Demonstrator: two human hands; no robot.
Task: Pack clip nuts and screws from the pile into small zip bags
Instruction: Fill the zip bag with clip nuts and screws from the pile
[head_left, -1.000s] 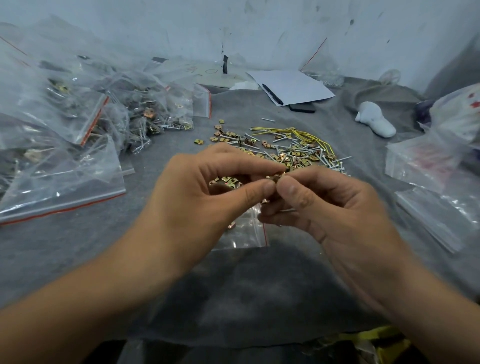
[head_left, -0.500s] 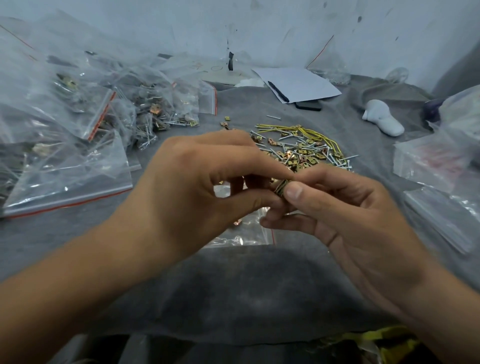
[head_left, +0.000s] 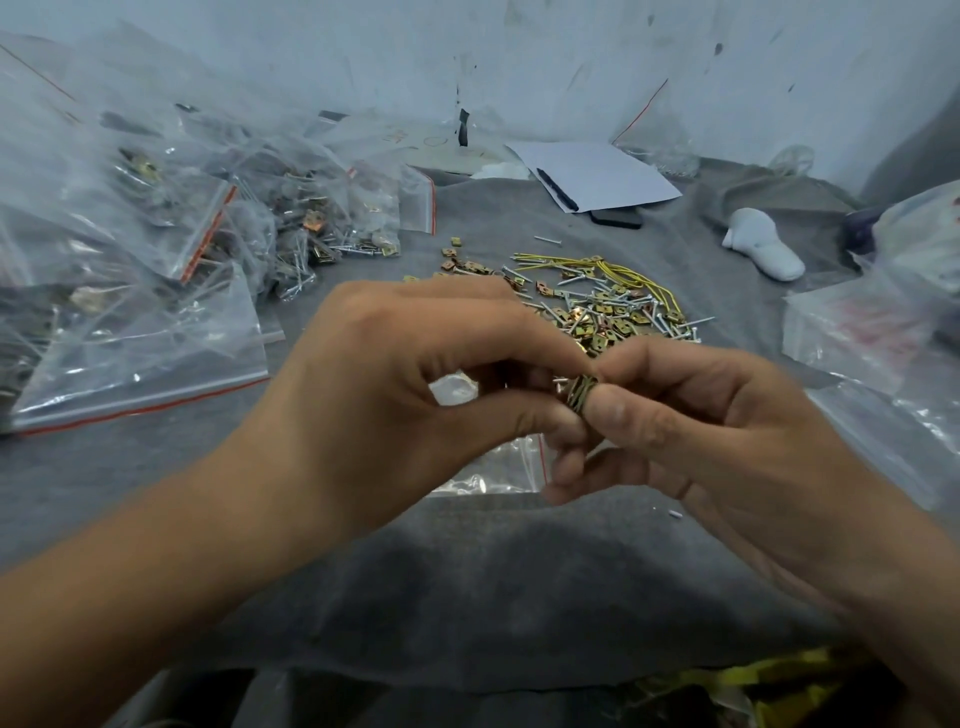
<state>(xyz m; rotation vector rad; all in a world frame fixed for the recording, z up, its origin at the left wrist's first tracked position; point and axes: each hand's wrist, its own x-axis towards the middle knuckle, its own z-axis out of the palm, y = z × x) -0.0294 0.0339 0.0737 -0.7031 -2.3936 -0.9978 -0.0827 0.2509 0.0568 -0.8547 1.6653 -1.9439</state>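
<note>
My left hand (head_left: 395, 395) and my right hand (head_left: 691, 431) meet at the middle of the view. Both pinch a small stack of brass clip nuts (head_left: 579, 394) between thumbs and forefingers. A screw tip pokes out at the stack's left side. Under the hands lies a small clear zip bag (head_left: 498, 467) with a red seal line, flat on the grey cloth. Behind the hands spreads the pile of clip nuts and screws (head_left: 602, 306), with yellow rubber bands (head_left: 623, 273) on its far side.
Filled zip bags (head_left: 171, 249) heap up at the left. More clear bags (head_left: 883, 343) lie at the right. White paper with a pen (head_left: 592, 174), a dark phone (head_left: 615, 217) and a white object (head_left: 761, 249) sit at the back, near the wall.
The stack of clip nuts now shows between the two thumbs, and both hands have risen slightly toward the camera. The view has shifted a little downward and left.
</note>
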